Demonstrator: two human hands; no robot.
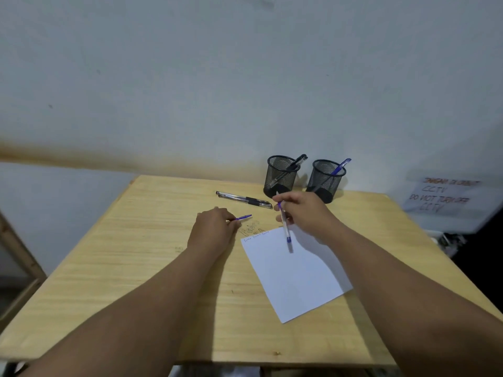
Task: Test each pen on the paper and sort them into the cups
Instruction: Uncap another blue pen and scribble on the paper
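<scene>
My right hand [302,210] grips a clear pen with a blue end [285,227], slanted down over the top of the white paper [296,273], which bears a line of small writing at its upper edge. My left hand [215,229] pinches a small blue cap [243,217] just left of the paper. Two black pens [243,199] lie side by side on the table beyond my hands. Behind them stand two black mesh cups: the left cup [281,176] holds black pens, the right cup [325,180] holds a blue pen.
The light wooden table [136,268] ends at a pale wall. A paper sign about CCTV [446,197] hangs at the right, past the table's edge. A wooden frame [19,257] stands to the left of the table.
</scene>
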